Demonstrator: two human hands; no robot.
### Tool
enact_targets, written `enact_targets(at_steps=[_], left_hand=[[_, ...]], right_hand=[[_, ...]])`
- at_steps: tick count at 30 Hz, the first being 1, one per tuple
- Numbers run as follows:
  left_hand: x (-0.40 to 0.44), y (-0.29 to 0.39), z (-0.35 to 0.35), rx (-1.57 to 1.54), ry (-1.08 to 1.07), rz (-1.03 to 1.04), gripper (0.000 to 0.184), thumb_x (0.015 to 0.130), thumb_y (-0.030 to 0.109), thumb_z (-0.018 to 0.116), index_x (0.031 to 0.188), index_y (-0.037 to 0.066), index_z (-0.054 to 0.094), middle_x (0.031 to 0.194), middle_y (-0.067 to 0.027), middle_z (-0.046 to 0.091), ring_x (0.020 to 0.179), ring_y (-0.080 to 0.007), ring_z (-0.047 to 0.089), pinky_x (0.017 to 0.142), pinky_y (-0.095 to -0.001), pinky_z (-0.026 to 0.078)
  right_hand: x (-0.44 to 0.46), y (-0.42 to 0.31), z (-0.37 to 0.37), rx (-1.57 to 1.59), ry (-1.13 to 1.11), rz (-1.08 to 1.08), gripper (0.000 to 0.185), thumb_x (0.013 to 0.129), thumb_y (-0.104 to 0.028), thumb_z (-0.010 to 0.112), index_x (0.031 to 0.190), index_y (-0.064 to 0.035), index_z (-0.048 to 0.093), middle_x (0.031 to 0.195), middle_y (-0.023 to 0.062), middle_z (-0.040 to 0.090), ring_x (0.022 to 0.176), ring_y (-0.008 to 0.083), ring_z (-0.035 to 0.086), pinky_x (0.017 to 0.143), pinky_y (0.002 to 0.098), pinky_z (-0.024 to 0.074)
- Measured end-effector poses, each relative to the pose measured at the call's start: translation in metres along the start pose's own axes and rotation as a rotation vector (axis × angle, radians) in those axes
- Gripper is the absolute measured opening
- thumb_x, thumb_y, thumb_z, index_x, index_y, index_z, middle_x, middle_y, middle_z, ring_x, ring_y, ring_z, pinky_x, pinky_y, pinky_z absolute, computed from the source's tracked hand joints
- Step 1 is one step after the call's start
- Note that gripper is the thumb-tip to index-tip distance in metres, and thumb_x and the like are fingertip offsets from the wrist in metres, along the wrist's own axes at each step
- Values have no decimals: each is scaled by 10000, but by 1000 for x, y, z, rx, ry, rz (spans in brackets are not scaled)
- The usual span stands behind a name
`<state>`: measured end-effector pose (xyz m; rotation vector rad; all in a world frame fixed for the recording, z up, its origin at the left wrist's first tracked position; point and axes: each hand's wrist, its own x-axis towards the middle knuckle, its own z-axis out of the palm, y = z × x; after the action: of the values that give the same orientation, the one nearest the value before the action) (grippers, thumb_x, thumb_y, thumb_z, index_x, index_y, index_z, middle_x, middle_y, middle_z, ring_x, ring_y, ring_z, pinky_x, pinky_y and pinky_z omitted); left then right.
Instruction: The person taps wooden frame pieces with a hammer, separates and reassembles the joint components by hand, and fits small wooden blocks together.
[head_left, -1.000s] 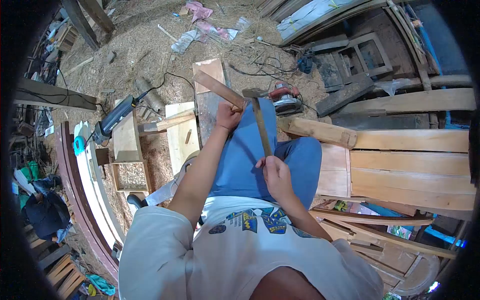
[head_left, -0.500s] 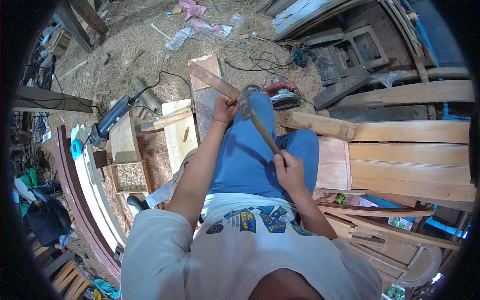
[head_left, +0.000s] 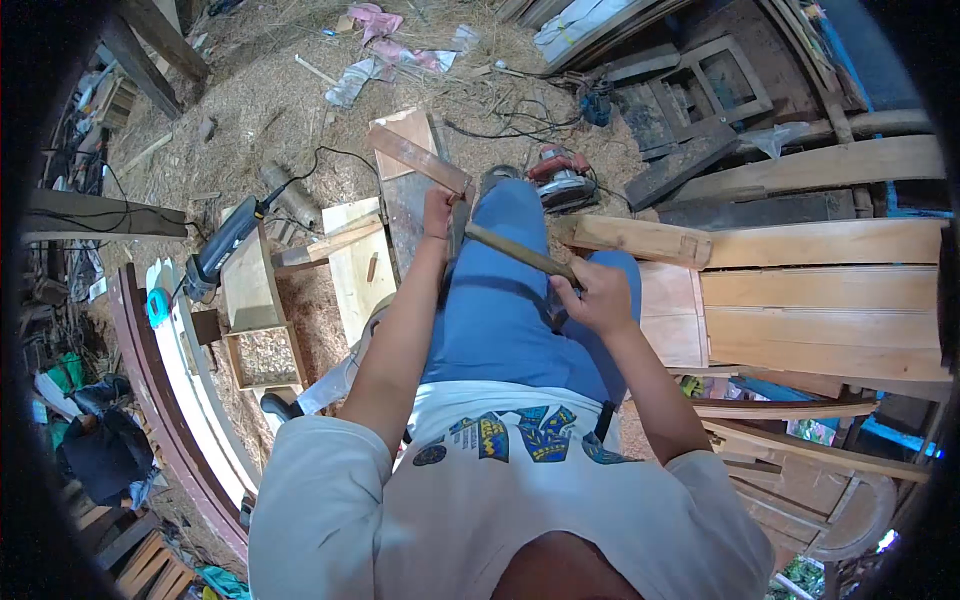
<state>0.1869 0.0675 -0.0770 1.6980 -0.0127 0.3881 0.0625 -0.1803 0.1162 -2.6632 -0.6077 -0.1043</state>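
Observation:
My left hand is closed at the near end of a short wooden board, which slants away over a longer plank on the ground. My right hand grips the wooden handle of a hammer, held across my blue-trousered legs. The hammer's head end lies close beside my left hand and is hard to make out. To the left of my left arm, a pale board bears a small reddish wood piece.
A red power saw sits beyond my knee. On the left are a blue-black corded power tool, an open wooden box and a teal tape measure. Light planks lie to the right. Shavings cover the ground.
My right hand has moved slightly up and right, and the hammer handle has swung to a flatter angle. The hammer head has shifted left, closer to my left hand. The view has shifted slightly.

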Motion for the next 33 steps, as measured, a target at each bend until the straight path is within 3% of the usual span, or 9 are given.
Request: enact_targets(at_steps=[4,13,16,18,22,26,30,33], left_hand=[[-2,11,2,-85,36,-24,357,865,123,733,580,12,549,521,-65,448,506,-89,431,470,-357,343],[-5,5,-3,202,-7,-11,428,909,195,733,581,-9,548,515,-139,456,478,-89,475,458,-372,344],[-3,23,-3,39,33,-21,437,918,235,722,582,-6,579,520,-174,481,472,-97,475,458,-381,345],[-3,8,0,89,34,15,445,921,255,724,584,-3,593,520,-171,495,473,-99,479,459,-382,349],[-5,3,-2,310,-40,-24,450,917,277,727,588,-4,605,512,-166,502,479,-90,479,459,-384,352],[-5,-17,3,53,75,25,396,867,235,741,580,-1,602,510,-171,491,477,-88,466,454,-391,335],[-5,-7,1,126,27,13,386,832,229,748,564,0,591,506,-168,448,472,-86,449,450,-387,322],[-3,-16,3,107,63,94,386,838,226,725,549,9,591,504,-166,430,453,-108,466,452,-387,324]], right_hand=[[4,1,3,-35,25,-5,402,911,-407,724,723,-91,560,642,148,618,574,355,636,507,456,484],[7,6,8,-13,0,25,424,918,-444,708,727,-94,564,649,142,618,584,348,639,512,455,481],[11,7,5,-2,-32,23,426,921,-446,703,726,-94,563,645,141,611,593,352,639,514,454,482],[10,5,-1,24,-30,-69,427,927,-445,695,726,-93,560,646,139,607,599,356,639,517,456,484],[11,8,8,-27,-17,66,435,938,-452,674,730,-89,558,660,140,606,611,363,638,526,468,487],[8,7,3,-10,-31,-21,442,941,-456,667,730,-84,555,676,145,614,622,362,643,537,473,489],[13,12,10,-34,-24,91,445,947,-451,661,728,-78,556,677,148,609,624,366,641,540,480,482],[11,8,4,54,-3,-24,448,951,-453,659,729,-77,561,668,152,601,622,372,639,542,489,478]])
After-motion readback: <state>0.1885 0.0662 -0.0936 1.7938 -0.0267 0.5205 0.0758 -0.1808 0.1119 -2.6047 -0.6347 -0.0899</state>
